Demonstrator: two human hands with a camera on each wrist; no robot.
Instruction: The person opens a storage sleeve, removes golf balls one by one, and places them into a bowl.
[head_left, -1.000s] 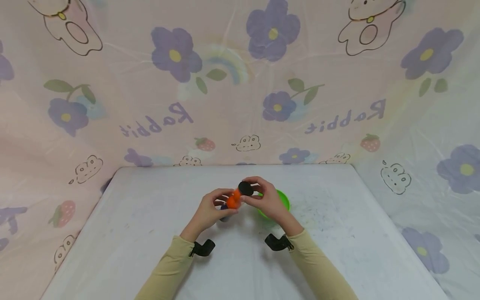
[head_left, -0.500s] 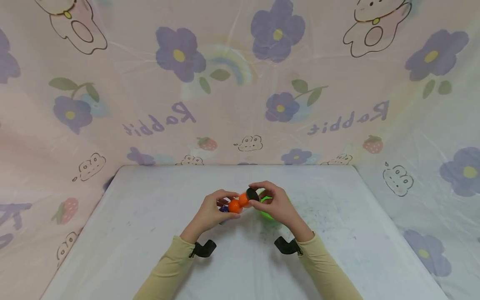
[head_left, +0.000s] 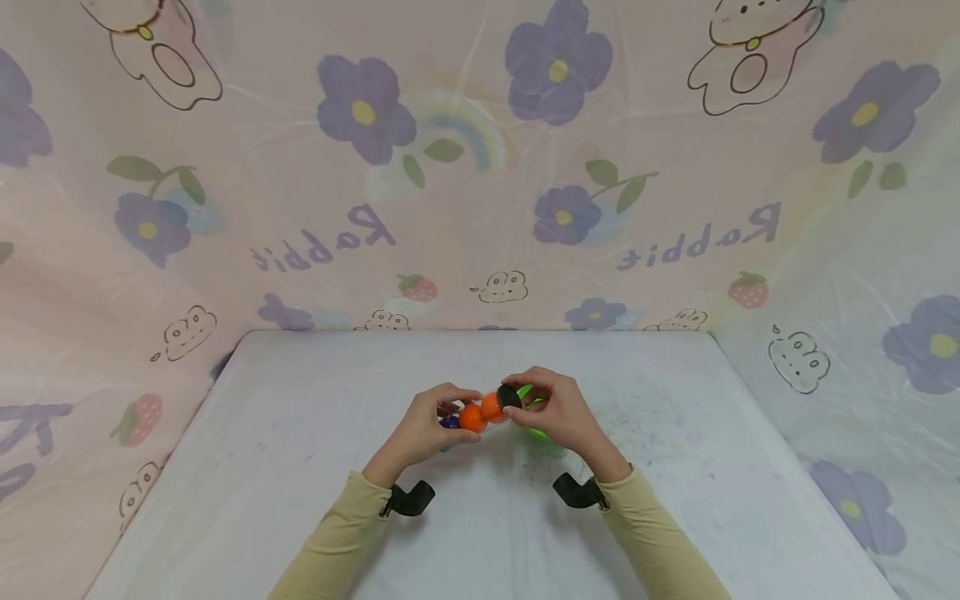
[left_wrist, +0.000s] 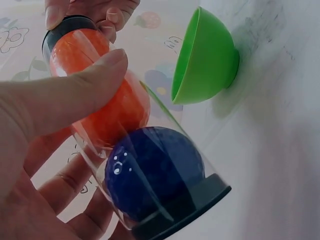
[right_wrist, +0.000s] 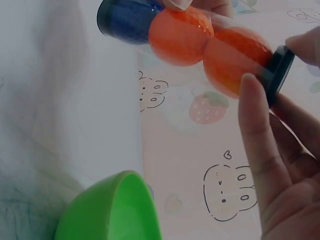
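A clear plastic tube (head_left: 482, 413) is held slanted above the table between both hands. Inside it sit two orange golf balls and one dark blue golf ball (left_wrist: 155, 172). The blue ball lies by the black end cap (left_wrist: 185, 210) on the left. My left hand (head_left: 423, 425) wraps round the tube's middle, its thumb over an orange ball (left_wrist: 115, 112). At the other end my right hand (head_left: 561, 410) pinches the second black cap (right_wrist: 278, 75), which covers the tube's mouth beside the outer orange ball (right_wrist: 235, 62). The right thumb lies along the tube just below that cap.
A green bowl (left_wrist: 210, 57) stands upright on the white table (head_left: 315, 500), partly behind the right hand in the head view. Printed fabric (head_left: 465, 192) hangs along the table's back and sides. A black wrist mount (head_left: 411, 498) sticks out from each sleeve.
The tube has tipped from steep to flatter, its right end swinging right and down. My right hand has moved right with the cap and now covers more of the green bowl.
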